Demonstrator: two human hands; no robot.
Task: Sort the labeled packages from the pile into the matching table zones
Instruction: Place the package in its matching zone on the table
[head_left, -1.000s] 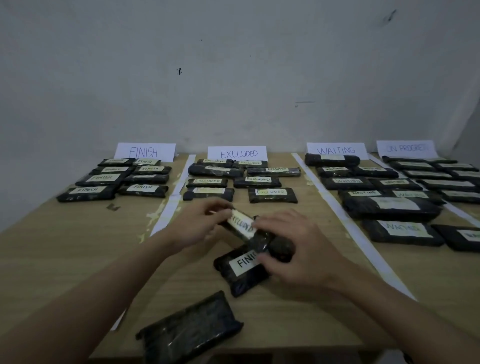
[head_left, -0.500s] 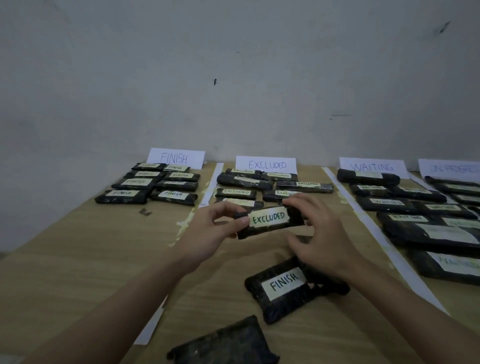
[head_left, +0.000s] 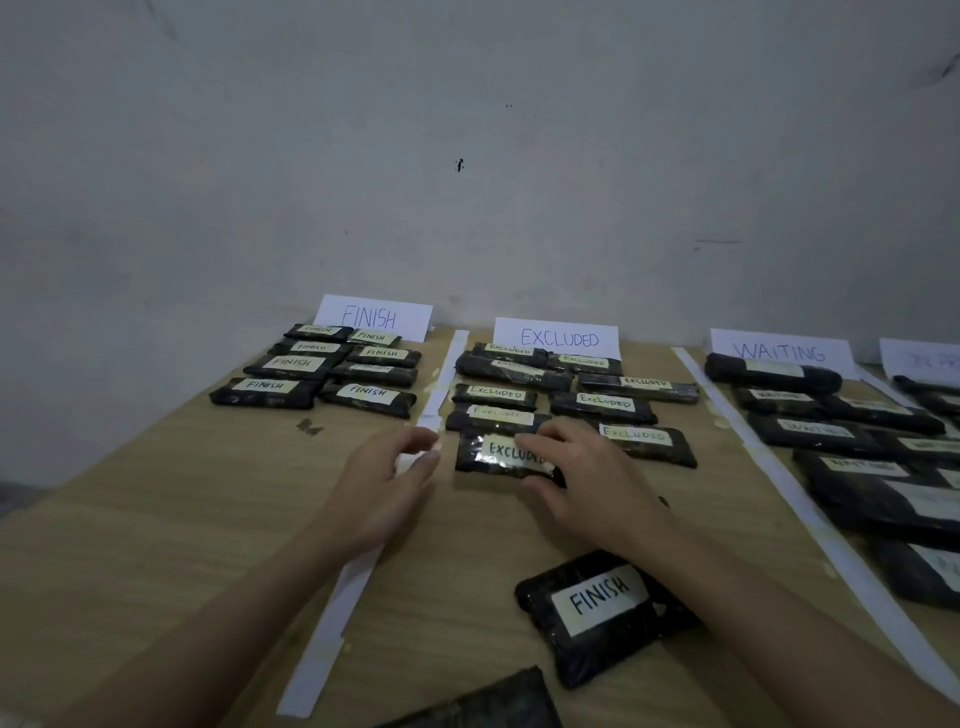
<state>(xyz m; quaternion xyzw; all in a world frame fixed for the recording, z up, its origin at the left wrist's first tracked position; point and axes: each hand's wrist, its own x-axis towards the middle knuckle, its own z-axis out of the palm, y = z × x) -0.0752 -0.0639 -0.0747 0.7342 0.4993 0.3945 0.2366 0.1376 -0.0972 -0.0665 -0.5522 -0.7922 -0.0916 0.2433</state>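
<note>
Gripping EXCLUDED package (head_left: 506, 453) under right hand (head_left: 582, 473) | left hand (head_left: 387, 475) relaxed beside it

The pale wood-grain table (head_left: 156, 519) looks matt and finely streaked. Each flat black plastic-wrapped package — the EXCLUDED one (head_left: 493, 454) glints glossy and crinkled — carries a matt cream paper label (head_left: 600, 600) under shiny clear tape. White paper strips (head_left: 332, 629) and upright white paper sign cards (head_left: 558, 338) look smooth; the grey wall (head_left: 467, 130) is dull and scuffed.
</note>
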